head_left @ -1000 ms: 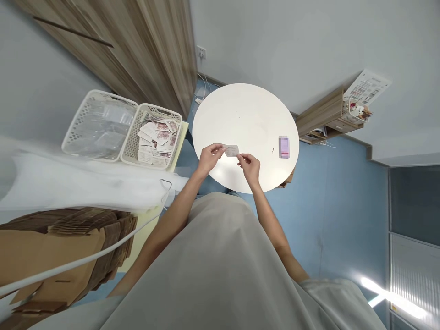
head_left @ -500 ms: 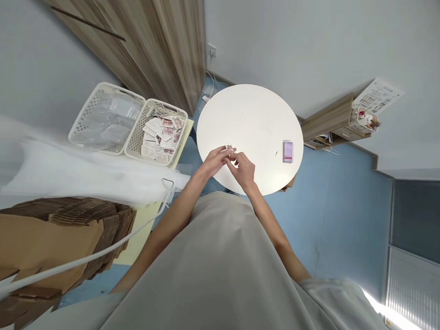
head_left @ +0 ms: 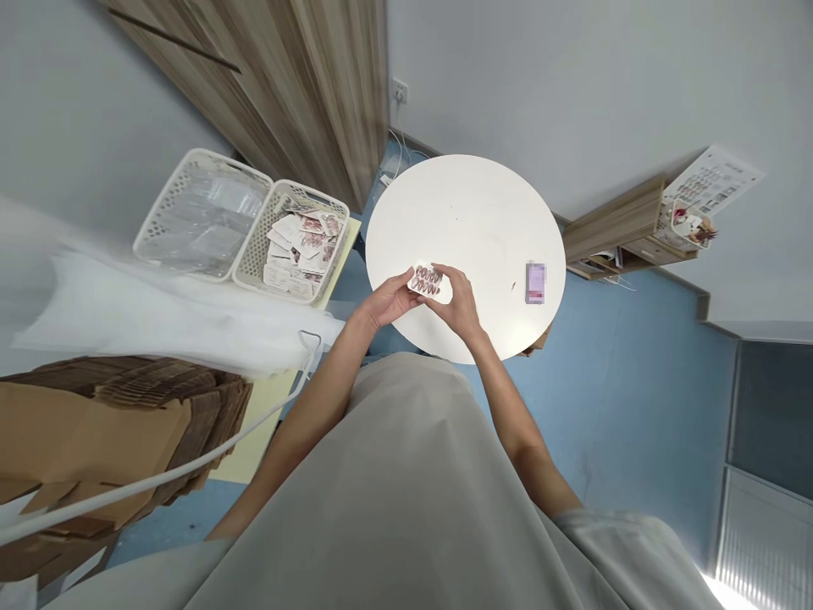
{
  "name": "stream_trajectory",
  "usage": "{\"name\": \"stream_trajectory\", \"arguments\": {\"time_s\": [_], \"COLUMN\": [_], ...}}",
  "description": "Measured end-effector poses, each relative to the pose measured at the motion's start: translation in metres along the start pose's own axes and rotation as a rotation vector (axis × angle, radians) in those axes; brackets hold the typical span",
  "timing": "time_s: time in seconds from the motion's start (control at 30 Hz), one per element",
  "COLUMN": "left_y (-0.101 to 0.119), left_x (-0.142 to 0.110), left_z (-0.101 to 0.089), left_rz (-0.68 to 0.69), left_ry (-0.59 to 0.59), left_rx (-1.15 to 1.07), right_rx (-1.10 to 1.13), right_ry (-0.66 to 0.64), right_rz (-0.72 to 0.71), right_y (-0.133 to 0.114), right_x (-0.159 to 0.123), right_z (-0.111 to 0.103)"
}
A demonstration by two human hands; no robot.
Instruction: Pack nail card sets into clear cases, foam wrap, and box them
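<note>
Between both hands, over the near part of the round white table (head_left: 470, 203), is a small white card (head_left: 426, 280) bearing two rows of dark reddish ovals that look like press-on nails. Its printed or filled face is turned up towards me. My left hand (head_left: 392, 298) grips the card's left edge, palm partly up. At the right edge, my right hand (head_left: 460, 303) holds it between thumb and fingers, with a gap under the curved palm. A phone-like thing with a blurred pinkish-purple face (head_left: 535, 283) lies on the table to the right.
Left of the table, a white basket (head_left: 279, 191) holds many similar cards. Beside it, another basket (head_left: 190, 157) contains clear plastic bags. White wrapping material (head_left: 178, 322) and stacked flattened cardboard (head_left: 146, 424) lie nearer. A wooden shelf unit (head_left: 626, 224) stands at right.
My hands have spread apart around the card. Its two rows of ovals now face me, where fingers mostly covered it before. The view has shifted slightly.
</note>
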State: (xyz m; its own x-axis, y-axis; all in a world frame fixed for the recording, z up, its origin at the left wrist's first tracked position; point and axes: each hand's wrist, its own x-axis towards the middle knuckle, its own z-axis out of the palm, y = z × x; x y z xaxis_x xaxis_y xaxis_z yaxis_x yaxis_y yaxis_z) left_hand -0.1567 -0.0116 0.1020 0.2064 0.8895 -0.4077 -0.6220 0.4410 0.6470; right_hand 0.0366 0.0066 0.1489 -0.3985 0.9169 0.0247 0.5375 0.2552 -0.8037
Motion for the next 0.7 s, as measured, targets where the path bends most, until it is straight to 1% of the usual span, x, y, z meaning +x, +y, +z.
{"name": "stream_trajectory", "arguments": {"time_s": [0.1, 0.17, 0.3, 0.4, 0.5, 0.6, 0.7], "left_y": [0.0, -0.001, -0.008, -0.013, -0.013, -0.006, 0.006], "left_x": [0.004, 0.005, 0.006, 0.007, 0.007, 0.004, -0.001], "left_z": [-0.008, -0.013, -0.023, -0.036, -0.053, -0.067, -0.076], "left_rz": [0.137, 0.165, 0.148, 0.19, 0.231, 0.268, 0.314], "left_ry": [0.216, 0.301, 0.371, 0.479, 0.582, 0.621, 0.63], "left_rx": [0.051, 0.108, 0.238, 0.304, 0.32, 0.338, 0.36], "right_rx": [-0.027, -0.047, -0.066, -0.095, -0.13, -0.182, -0.249], "right_ry": [-0.01, -0.028, -0.066, -0.126, -0.189, -0.21, -0.223], "right_rz": [0.006, 0.023, 0.051, 0.103, 0.173, 0.193, 0.139], "right_y": [0.009, 0.017, 0.036, 0.053, 0.066, 0.067, 0.055], "right_x": [0.003, 0.006, 0.011, 0.013, 0.013, 0.018, 0.033], "right_z": [0.01, 0.018, 0.038, 0.052, 0.063, 0.071, 0.078]}}
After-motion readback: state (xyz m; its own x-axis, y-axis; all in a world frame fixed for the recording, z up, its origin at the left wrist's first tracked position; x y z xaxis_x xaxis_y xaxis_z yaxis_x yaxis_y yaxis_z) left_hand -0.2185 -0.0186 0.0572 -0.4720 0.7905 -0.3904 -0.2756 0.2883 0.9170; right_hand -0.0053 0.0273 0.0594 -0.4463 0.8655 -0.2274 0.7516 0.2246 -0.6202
